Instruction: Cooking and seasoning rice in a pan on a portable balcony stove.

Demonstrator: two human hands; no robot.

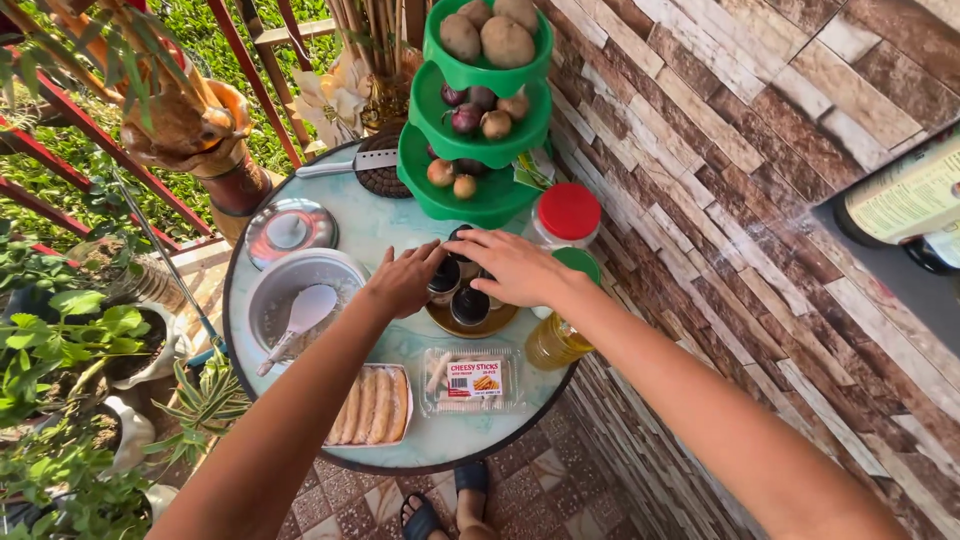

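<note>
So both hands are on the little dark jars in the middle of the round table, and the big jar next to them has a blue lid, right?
Not quite. The head view shows the left hand and right hand on the little dark jars on the round table, but the big jar beside them has a red lid, not blue.

My hands crowd the small bottles (468,300); the green stand (470,190) blocks the far side and the red-lidded jar (566,218) the right. A bare strip of table (385,232) lies open between the bowl (300,290) and the stand. Near me, the two trays (372,405) fill the edge.
</note>
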